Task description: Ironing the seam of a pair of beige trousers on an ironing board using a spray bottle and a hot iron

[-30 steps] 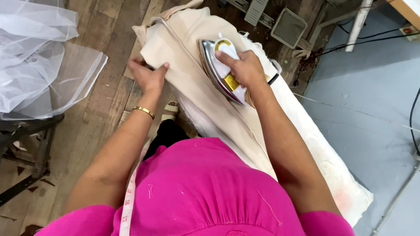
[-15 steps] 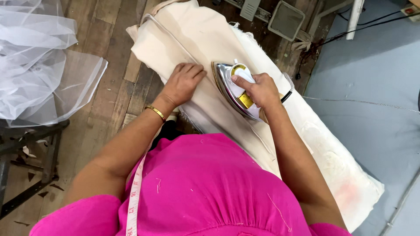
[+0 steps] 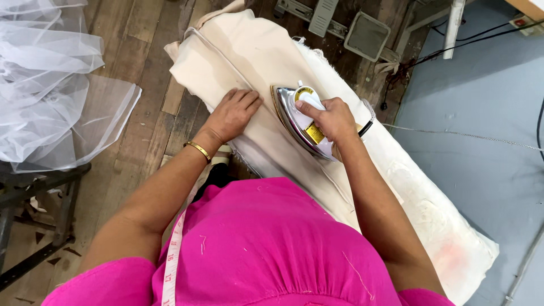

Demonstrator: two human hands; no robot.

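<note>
Head view: iron under right hand

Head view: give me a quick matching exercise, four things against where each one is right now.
Things:
1. iron
2. left hand
3. white netting
4. bangle

Places:
A. on the left wrist
B. flat on the cream cloth, beside the iron
C. in the right hand, on the cloth
D. heaped at the far left, off the board

Pairs: 1-C, 2-B, 3-D, 4-A
</note>
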